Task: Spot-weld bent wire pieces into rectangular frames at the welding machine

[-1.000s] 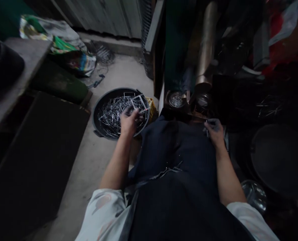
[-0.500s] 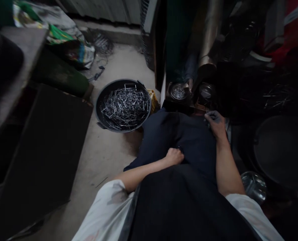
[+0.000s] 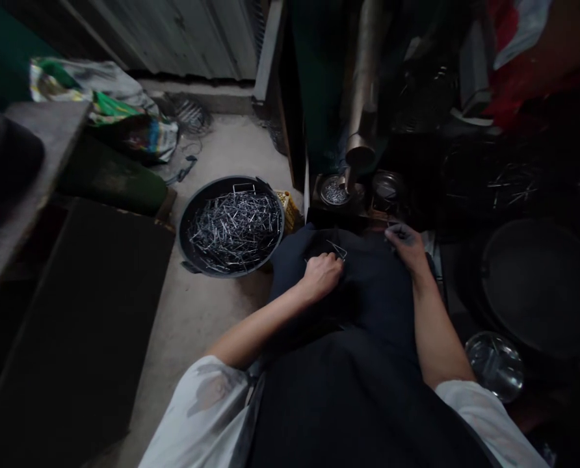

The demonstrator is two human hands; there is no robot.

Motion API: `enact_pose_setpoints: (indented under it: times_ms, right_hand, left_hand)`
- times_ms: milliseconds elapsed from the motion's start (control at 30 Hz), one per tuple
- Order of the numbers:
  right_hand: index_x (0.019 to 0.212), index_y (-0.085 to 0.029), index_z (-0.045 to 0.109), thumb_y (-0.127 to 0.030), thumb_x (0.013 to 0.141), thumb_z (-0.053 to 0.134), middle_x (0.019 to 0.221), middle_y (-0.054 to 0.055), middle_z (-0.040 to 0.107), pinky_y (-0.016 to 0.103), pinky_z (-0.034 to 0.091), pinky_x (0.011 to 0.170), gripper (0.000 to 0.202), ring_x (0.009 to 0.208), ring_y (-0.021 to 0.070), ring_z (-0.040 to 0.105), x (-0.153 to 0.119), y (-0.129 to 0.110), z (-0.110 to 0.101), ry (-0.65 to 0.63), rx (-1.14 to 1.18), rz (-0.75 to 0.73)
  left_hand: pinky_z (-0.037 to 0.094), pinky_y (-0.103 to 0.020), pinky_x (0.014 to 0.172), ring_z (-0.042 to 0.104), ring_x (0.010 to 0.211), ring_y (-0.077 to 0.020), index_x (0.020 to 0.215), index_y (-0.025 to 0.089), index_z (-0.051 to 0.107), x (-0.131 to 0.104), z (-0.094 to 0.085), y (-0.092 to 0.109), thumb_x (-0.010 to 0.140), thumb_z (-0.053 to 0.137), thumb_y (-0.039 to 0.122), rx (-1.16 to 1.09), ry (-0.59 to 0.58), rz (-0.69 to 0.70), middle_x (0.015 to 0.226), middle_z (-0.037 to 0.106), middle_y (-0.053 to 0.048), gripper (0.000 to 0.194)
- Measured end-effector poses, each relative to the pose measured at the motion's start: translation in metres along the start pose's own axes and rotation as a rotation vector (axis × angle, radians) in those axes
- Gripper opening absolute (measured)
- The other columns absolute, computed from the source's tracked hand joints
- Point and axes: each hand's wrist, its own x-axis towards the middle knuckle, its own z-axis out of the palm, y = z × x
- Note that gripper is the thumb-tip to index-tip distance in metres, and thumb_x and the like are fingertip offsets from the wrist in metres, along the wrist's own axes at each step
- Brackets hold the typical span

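My left hand [image 3: 323, 274] is closed over my lap. Thin bent metal wires [image 3: 337, 249] stick out past its fingers. Further right, my right hand [image 3: 408, 244] is pinched beside the edge of a dark machine, with its fingertips dark grey. Whatever lies between those fingertips is too small and dim to name. Just beyond my knees stands a round dish of small metal bits [image 3: 335, 192], below a metal cylinder [image 3: 361, 151]. To my left, a black basin [image 3: 183, 227] holds a heap of bent metal wires [image 3: 236, 229].
A yellow crate [image 3: 288, 207] stands by the basin. At my right are a shiny metal bowl [image 3: 495, 365] and a large dark round lid or tub [image 3: 538, 286]. A dark board [image 3: 80, 338] leans at left, near a printed sack [image 3: 124, 114] and a green cylinder [image 3: 114, 175].
My left hand has moved forward and left from near my waist, and bent wires now show in it. My right hand stays by the machine edge. The view has tilted slightly upward.
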Motion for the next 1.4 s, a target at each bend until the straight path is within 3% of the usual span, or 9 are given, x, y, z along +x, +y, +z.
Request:
enact_pose_setpoints:
  times_ms: [100,200,400,533,667,833,1000,1233,1400]
  right_hand:
    - [0.103,-0.018,0.072,-0.047,0.079,0.076,0.088,0.004,0.071,0.03,0.053,0.075,0.037,0.08,0.0176,0.065,-0.004,0.002,0.001,-0.069,0.01,0.001]
    - [0.122,-0.019,0.069,-0.044,0.072,0.085,0.1,0.005,0.071,0.034,0.054,0.086,0.059,0.091,0.0199,0.067,-0.006,0.004,0.003,-0.103,0.025,-0.005]
    - [0.13,-0.018,0.066,-0.044,0.075,0.083,0.108,0.009,0.071,0.039,0.056,0.091,0.063,0.097,0.0224,0.069,-0.004,0.006,0.008,-0.127,0.038,-0.021]
    - [0.128,-0.019,0.067,-0.042,0.081,0.078,0.113,0.01,0.073,0.043,0.054,0.097,0.053,0.101,0.024,0.07,-0.005,0.002,0.006,-0.157,-0.001,-0.081]
    - [0.124,-0.021,0.07,-0.04,0.086,0.074,0.113,0.008,0.074,0.044,0.051,0.102,0.042,0.107,0.0253,0.069,-0.016,-0.015,0.008,-0.16,-0.047,-0.162]
    - [0.13,-0.026,0.066,-0.036,0.09,0.073,0.12,0.006,0.071,0.04,0.052,0.101,0.042,0.11,0.0237,0.068,-0.04,-0.053,0.035,-0.284,-0.064,-0.346]
    - [0.136,-0.028,0.062,-0.032,0.093,0.07,0.124,0.007,0.068,0.038,0.052,0.102,0.043,0.114,0.0223,0.065,-0.04,-0.068,0.059,-0.385,-0.141,-0.526]
    - [0.135,-0.028,0.062,-0.031,0.092,0.071,0.122,0.007,0.069,0.038,0.052,0.098,0.044,0.111,0.0223,0.065,-0.027,-0.068,0.055,-0.441,-0.187,-0.555]
    - [0.133,-0.029,0.064,-0.032,0.092,0.071,0.121,0.007,0.069,0.038,0.053,0.097,0.042,0.11,0.0226,0.065,-0.026,-0.074,0.053,-0.446,-0.157,-0.541]
  left_hand:
    - [0.037,-0.031,0.058,0.063,0.086,-0.0263,0.1,0.017,0.068,-0.018,-0.008,-0.001,0.099,0.043,0.022,0.054,0.071,0.013,0.09,0.066,-0.011,0.025]
    - [0.033,-0.031,0.058,0.061,0.078,-0.0228,0.094,0.018,0.066,-0.031,-0.017,-0.005,0.102,0.044,0.032,-0.03,0.147,-0.039,0.086,0.066,-0.009,0.027]
    - [0.036,-0.027,0.065,0.055,0.07,-0.0152,0.086,0.018,0.06,-0.026,-0.024,-0.019,0.097,0.051,0.031,-0.596,0.155,0.072,0.078,0.063,-0.002,0.019]
    - [0.036,-0.027,0.065,0.053,0.07,-0.0154,0.084,0.019,0.057,-0.022,-0.013,-0.023,0.095,0.049,0.032,-0.656,0.223,0.13,0.078,0.061,-0.003,0.019]
    - [0.033,-0.028,0.063,0.049,0.063,-0.016,0.084,0.021,0.054,-0.022,-0.01,-0.034,0.095,0.047,0.033,-0.54,0.459,-0.04,0.071,0.056,-0.001,0.018]
    - [0.033,-0.027,0.061,0.047,0.061,-0.0142,0.078,0.02,0.052,-0.01,-0.02,-0.052,0.094,0.051,0.038,-0.725,0.554,-0.225,0.066,0.05,0.001,0.024]
    - [0.039,-0.025,0.065,0.05,0.07,-0.0142,0.08,0.018,0.055,0.007,-0.021,-0.051,0.086,0.06,0.044,-1.069,0.511,-0.186,0.074,0.055,0.001,0.027]
    - [0.042,-0.022,0.058,0.053,0.062,-0.0116,0.095,0.017,0.058,0.008,-0.026,-0.034,0.082,0.069,0.044,-1.436,0.323,-0.155,0.074,0.06,0.002,0.032]
    - [0.044,-0.022,0.056,0.054,0.06,-0.0115,0.1,0.017,0.06,0.009,-0.032,-0.032,0.082,0.071,0.047,-1.486,0.31,-0.139,0.074,0.062,0.001,0.037]
